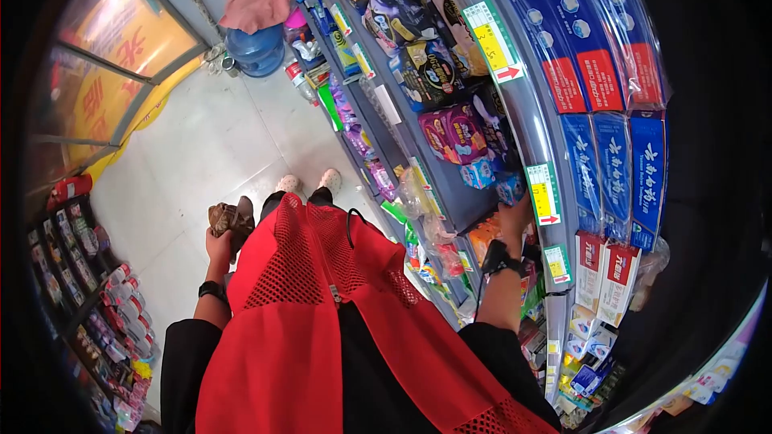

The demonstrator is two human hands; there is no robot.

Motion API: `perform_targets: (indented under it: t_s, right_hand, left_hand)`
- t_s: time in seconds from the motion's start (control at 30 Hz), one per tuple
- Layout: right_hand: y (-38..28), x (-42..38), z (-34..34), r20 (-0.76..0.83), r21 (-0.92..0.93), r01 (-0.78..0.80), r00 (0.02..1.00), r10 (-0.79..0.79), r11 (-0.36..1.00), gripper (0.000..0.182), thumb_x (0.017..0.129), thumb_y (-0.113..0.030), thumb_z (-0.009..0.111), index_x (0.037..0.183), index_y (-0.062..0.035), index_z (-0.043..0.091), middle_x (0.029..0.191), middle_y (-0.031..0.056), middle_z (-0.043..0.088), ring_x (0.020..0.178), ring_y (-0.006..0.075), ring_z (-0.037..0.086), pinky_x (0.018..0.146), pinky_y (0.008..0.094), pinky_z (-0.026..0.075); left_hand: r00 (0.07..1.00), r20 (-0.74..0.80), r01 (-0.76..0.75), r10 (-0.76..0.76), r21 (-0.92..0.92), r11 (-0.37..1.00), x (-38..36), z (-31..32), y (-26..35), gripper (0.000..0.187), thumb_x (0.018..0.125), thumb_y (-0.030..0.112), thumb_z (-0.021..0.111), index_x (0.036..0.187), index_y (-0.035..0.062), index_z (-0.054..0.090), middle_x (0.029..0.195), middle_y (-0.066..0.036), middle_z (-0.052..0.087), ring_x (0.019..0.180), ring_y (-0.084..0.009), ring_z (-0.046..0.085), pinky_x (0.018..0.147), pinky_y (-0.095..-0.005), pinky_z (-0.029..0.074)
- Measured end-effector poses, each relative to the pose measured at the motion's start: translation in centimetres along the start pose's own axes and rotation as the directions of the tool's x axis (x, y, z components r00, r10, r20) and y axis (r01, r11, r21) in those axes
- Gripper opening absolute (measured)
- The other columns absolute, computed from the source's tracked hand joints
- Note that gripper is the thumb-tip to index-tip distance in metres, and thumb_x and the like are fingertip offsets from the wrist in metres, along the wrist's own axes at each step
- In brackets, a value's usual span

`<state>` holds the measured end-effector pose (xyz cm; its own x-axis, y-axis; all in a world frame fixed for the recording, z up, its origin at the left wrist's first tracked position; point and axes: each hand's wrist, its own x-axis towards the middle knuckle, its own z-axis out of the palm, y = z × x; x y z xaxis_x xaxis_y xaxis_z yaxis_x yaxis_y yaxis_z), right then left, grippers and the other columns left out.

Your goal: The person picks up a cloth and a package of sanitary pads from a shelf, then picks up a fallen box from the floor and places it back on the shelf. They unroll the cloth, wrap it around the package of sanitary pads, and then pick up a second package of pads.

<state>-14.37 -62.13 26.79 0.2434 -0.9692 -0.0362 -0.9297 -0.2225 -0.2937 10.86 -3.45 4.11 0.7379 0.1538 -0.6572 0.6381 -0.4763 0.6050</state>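
Note:
My left hand [219, 246] is low on the left, closed around a crumpled brown cloth [231, 219]. On the right, my right hand [515, 215] reaches into a shelf, beside a small blue packet [510, 189]; its fingertips are partly hidden by the packet and the shelf edge, so whether it grips anything is unclear. Above it on the same shelf lie a light blue pack [478, 173], a purple pack [454, 134] and black packs [430, 74]. Orange packaging [486, 235] sits just left of my right wrist.
Shelf edges with price tags [544, 194] curve along the right, under blue toothpaste boxes [613, 169]. A blue water bottle [256, 51] with a pink cloth [255, 6] stands at the upper left. A rack of goods [74, 257] is at the far left.

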Motion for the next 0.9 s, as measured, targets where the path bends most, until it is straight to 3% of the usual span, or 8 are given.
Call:
perform_targets:
  t_s: [0.1, 0.2, 0.37, 0.4, 0.5, 0.53, 0.6, 0.9]
  right_hand:
    - [-0.4, 1.3, -0.5, 0.126, 0.172, 0.010, 0.991, -0.032, 0.985, 0.086, 0.067, -0.021, 0.080, 0.136, -0.0004, 0.034, 0.135, 0.0248, 0.042, 0.124, 0.0404, 0.041, 0.104, 0.0438, 0.033]
    - [0.5, 1.6, -0.4, 0.134, 0.158, 0.028, 0.990, -0.049, 0.987, 0.082, 0.071, -0.027, 0.078, 0.135, 0.0016, 0.036, 0.135, 0.0257, 0.043, 0.125, 0.0406, 0.040, 0.104, 0.0419, 0.032]
    - [0.3, -3.0, -1.8, -0.035, 0.046, -0.059, 0.998, 0.061, 0.997, 0.072, 0.071, -0.025, 0.078, 0.128, 0.0034, 0.044, 0.129, 0.0236, 0.048, 0.119, 0.0372, 0.047, 0.101, 0.0409, 0.035]
    - [0.4, -4.3, -2.1, -0.074, -0.009, -0.036, 0.997, 0.035, 0.999, 0.069, 0.071, -0.023, 0.078, 0.126, 0.0034, 0.046, 0.127, 0.0224, 0.050, 0.117, 0.0364, 0.048, 0.100, 0.0409, 0.036]
    - [3.5, -6.4, -0.5, -0.077, 0.160, 0.264, 0.964, -0.254, 0.951, 0.063, 0.072, -0.026, 0.076, 0.123, 0.0001, 0.050, 0.119, 0.0233, 0.055, 0.111, 0.0394, 0.051, 0.093, 0.0448, 0.041]
    - [3.1, -7.0, -0.4, -0.061, 0.196, 0.321, 0.947, -0.315, 0.927, 0.063, 0.068, -0.016, 0.078, 0.122, 0.0002, 0.051, 0.117, 0.0228, 0.054, 0.108, 0.0414, 0.051, 0.093, 0.0472, 0.041]
    - [2.0, -7.4, 0.2, -0.042, -0.026, 0.419, 0.906, -0.420, 0.907, 0.062, 0.068, -0.016, 0.078, 0.120, 0.0013, 0.050, 0.115, 0.0220, 0.052, 0.106, 0.0399, 0.051, 0.092, 0.0458, 0.042]
    - [1.1, -7.6, 4.4, 0.016, -0.006, 0.298, 0.955, -0.298, 0.955, 0.057, 0.070, -0.014, 0.076, 0.119, -0.0021, 0.051, 0.115, 0.0213, 0.053, 0.104, 0.0408, 0.053, 0.087, 0.0451, 0.046]
  left_hand:
    - [1.000, -0.029, -0.001, 0.000, -0.010, 1.000, 0.0, -0.8, -0.3, 0.044, 0.069, 0.011, 0.065, 0.110, 0.0016, 0.052, 0.098, -0.011, 0.061, 0.086, -0.0205, 0.061, 0.077, -0.0319, 0.050]
    - [0.999, -0.044, -0.011, 0.013, 0.040, 0.999, 0.1, -1.7, -1.0, 0.043, 0.071, 0.011, 0.066, 0.110, 0.0014, 0.052, 0.099, -0.011, 0.061, 0.085, -0.0192, 0.061, 0.075, -0.0314, 0.050]
    - [1.000, -0.018, 0.010, -0.009, 0.035, 0.999, 0.8, -1.9, -2.2, 0.044, 0.070, 0.011, 0.067, 0.110, 0.0013, 0.052, 0.100, -0.011, 0.061, 0.088, -0.0197, 0.060, 0.077, -0.0317, 0.050]
    - [1.000, 0.005, 0.010, -0.011, 0.050, 0.999, 0.9, -1.8, -2.1, 0.044, 0.070, 0.011, 0.067, 0.110, 0.0012, 0.051, 0.100, -0.011, 0.061, 0.088, -0.0198, 0.060, 0.078, -0.0319, 0.049]
    - [0.999, 0.052, -0.009, 0.005, 0.070, 0.998, 1.8, -0.7, -1.1, 0.044, 0.070, 0.011, 0.067, 0.109, 0.0011, 0.051, 0.100, -0.011, 0.061, 0.088, -0.0201, 0.059, 0.079, -0.0323, 0.049]
    - [0.998, 0.054, -0.023, 0.020, 0.071, 0.997, 2.3, -0.4, -0.9, 0.043, 0.070, 0.011, 0.067, 0.109, 0.0010, 0.052, 0.100, -0.011, 0.061, 0.089, -0.0201, 0.059, 0.079, -0.0325, 0.049]
    - [0.997, 0.060, -0.052, 0.047, 0.078, 0.996, 3.2, 0.0, -0.5, 0.042, 0.069, 0.011, 0.067, 0.108, 0.0009, 0.052, 0.099, -0.012, 0.061, 0.089, -0.0202, 0.059, 0.079, -0.0330, 0.049]
    - [0.983, 0.102, -0.157, 0.153, 0.032, 0.987, 4.8, 0.7, 3.5, 0.046, 0.066, 0.009, 0.066, 0.110, 0.0012, 0.053, 0.101, -0.011, 0.063, 0.089, -0.0215, 0.062, 0.080, -0.0319, 0.049]
